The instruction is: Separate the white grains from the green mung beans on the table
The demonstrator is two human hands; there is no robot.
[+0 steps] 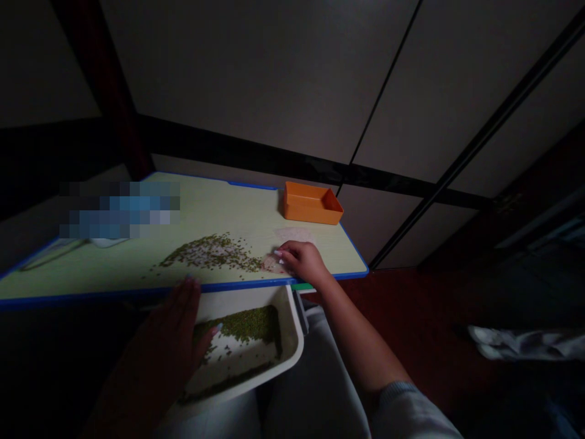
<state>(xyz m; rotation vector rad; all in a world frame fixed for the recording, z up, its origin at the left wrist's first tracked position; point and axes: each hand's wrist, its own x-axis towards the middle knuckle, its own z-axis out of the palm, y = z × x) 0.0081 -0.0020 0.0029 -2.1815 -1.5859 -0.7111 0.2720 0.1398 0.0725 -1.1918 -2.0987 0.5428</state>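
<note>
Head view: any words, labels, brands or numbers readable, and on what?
None can be read.
Orange box: plain, no marking.
White tray at the left hand: no label.
Table under the right hand: one patch is blurred out, unreadable.

A pale yellow-green tabletop (256, 213) edged in blue carries scattered green beans (212, 251); beyond them sits an orange box (312, 203). Below its near edge, a white tray (292, 341) holds more green beans, beside pale-painted fingernails on the left hand (176, 332).
</note>
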